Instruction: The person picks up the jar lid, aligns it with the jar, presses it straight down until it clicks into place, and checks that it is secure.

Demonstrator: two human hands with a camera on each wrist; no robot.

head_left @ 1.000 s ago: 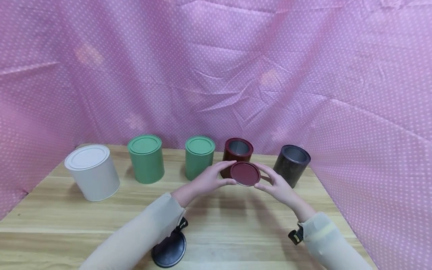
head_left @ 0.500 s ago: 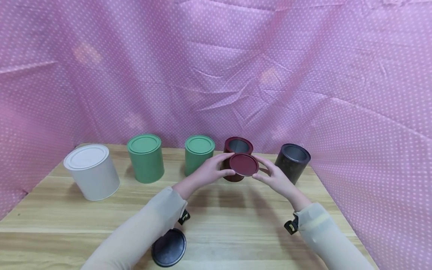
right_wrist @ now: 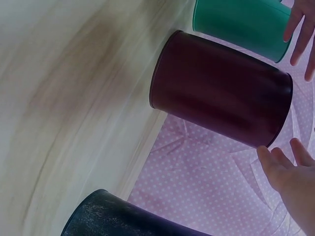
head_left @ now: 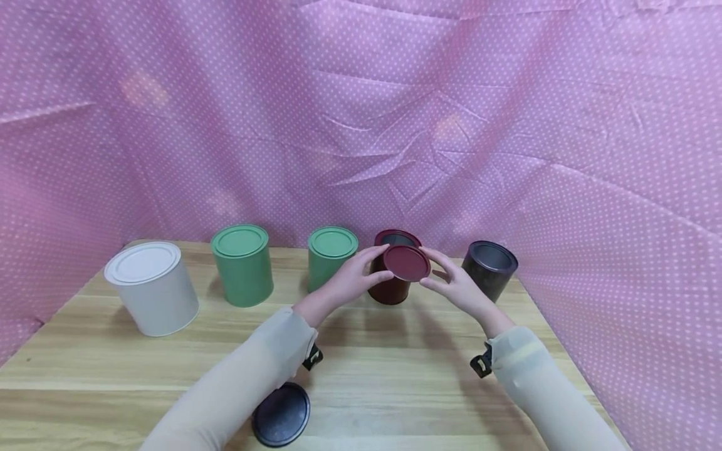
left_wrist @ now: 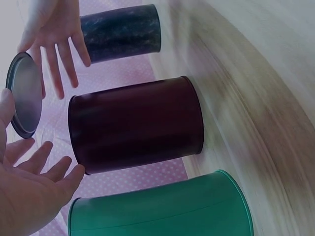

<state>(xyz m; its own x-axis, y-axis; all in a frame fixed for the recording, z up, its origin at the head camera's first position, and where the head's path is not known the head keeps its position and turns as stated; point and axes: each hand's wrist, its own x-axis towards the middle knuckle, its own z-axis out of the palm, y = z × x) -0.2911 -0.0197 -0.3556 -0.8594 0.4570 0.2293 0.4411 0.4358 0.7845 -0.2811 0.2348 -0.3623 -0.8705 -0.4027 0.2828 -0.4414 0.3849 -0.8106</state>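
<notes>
Above the maroon tin (head_left: 393, 285): maroon lid (head_left: 407, 262), probably light, stiff, thin metal.
Hands: left hand (head_left: 353, 282), right hand (head_left: 454, 286) pinch its opposite rim edges, fingers spread.

Creased pink polka-dot cloth (head_left: 507, 125) (white dots) drapes behind and beside a light wooden table (head_left: 113, 363).

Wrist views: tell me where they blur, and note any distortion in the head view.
Left wrist view: the wooden table smears into streaks, while the maroon can stays sharp. Right wrist view: same streaked tabletop, maroon can sharp. Head view: sharp, but wide-angle bending curves the table edges and the pink dotted cloth.
</notes>
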